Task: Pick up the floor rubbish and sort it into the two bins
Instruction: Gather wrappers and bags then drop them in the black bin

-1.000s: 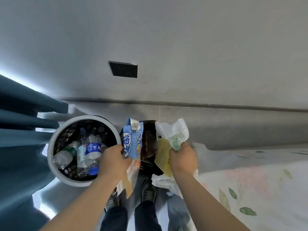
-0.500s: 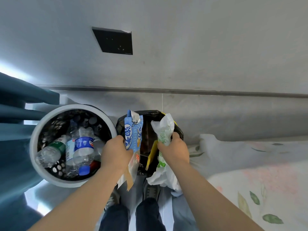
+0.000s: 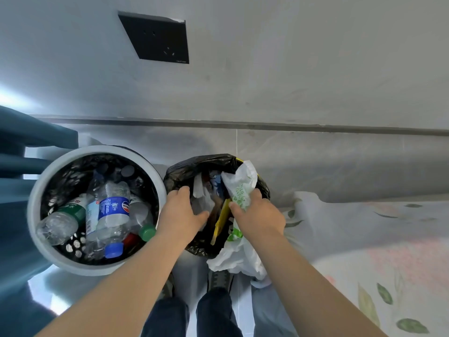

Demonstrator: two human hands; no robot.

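Over the black-lined bin [image 3: 179, 171], right grip [image 3: 260, 215] clutches the white bag [image 3: 243, 181] — left grip [image 3: 181, 212] splayed, empty.

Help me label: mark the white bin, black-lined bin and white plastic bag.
white bin [image 3: 32, 210], head view, left rim.
black-lined bin [image 3: 192, 165], head view, far rim.
white plastic bag [image 3: 240, 183], head view, upper part.

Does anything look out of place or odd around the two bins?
Yes. The white plastic bag, gripped by the right hand, hangs only partly over the black-lined bin; its lower part droops outside over the near rim. The bottles sit inside the white bin.
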